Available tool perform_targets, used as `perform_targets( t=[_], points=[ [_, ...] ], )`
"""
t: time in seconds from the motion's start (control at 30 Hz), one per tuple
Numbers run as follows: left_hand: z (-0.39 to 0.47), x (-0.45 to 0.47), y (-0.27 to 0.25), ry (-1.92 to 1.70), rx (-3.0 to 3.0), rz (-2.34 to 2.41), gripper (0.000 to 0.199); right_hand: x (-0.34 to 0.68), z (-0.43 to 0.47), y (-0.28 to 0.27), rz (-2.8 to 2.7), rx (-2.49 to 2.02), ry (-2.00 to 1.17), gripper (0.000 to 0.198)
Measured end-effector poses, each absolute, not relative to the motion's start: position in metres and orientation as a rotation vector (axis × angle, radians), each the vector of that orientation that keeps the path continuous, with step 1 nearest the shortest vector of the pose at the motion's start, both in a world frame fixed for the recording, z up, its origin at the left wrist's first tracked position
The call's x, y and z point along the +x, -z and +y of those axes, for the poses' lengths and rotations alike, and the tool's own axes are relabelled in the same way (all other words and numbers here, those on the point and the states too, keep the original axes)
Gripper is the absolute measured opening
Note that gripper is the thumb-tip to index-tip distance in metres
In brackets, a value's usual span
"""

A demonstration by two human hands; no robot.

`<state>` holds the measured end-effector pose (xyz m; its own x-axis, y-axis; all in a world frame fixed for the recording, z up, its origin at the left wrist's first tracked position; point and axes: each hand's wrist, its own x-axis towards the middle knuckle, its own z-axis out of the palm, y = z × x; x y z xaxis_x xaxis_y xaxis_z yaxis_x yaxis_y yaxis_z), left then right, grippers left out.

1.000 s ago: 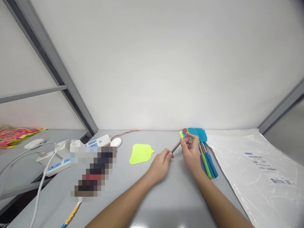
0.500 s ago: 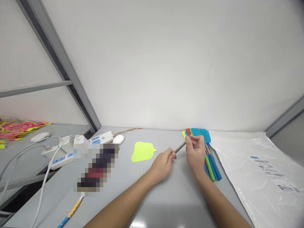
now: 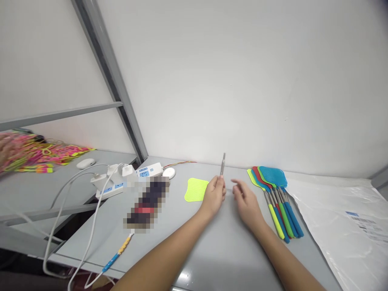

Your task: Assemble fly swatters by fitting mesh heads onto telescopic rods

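My left hand (image 3: 213,197) is closed around a thin metal rod (image 3: 223,162), which points up from the fist; its lower end is hidden in the fingers. To the right, my right hand (image 3: 247,202) hovers apart from the rod, index finger stretched out and nothing seen in it. A yellow-green mesh fly swatter head (image 3: 195,190) lies partly behind my left hand, flat on the grey table. Beside my right hand lie several fly swatters (image 3: 277,202) in a fanned stack, with blue, red and yellow-green heads, metal rods and coloured grips.
A white plastic mailing bag (image 3: 327,210) covers the right side of the table. On the left are power strips (image 3: 148,171) with chargers and white cables, a white round device (image 3: 169,173) and a blurred-out phone-like object (image 3: 145,206). Pink and yellow strips (image 3: 60,151) lie on the neighbouring table.
My right hand has let go of the rod and opened. In my left hand the rod has swung from slanted to nearly upright. The view has shifted left, showing more of the swatter stack.
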<state>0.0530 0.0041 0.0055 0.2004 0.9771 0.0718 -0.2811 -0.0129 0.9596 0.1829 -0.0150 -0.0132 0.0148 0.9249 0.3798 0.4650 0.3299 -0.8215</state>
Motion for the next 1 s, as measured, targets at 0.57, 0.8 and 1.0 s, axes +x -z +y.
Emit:
perform_targets(
  t=[0.57, 0.8, 1.0],
  points=[
    [0.041, 0.013, -0.014, -1.559, 0.832, 1.064, 0.048, 0.16, -0.023, 0.024, -2.319, -1.421, -0.105, 0.044],
    [0.054, 0.004, 0.001, -1.409, 0.772, 1.145, 0.044, 0.158, -0.021, 0.025, -2.277, -1.453, -0.098, 0.035],
    [0.038, 0.026, 0.007, -1.072, 0.92, 0.963, 0.047, 0.169, -0.011, 0.032, -2.052, -1.666, -0.074, 0.023]
  ],
)
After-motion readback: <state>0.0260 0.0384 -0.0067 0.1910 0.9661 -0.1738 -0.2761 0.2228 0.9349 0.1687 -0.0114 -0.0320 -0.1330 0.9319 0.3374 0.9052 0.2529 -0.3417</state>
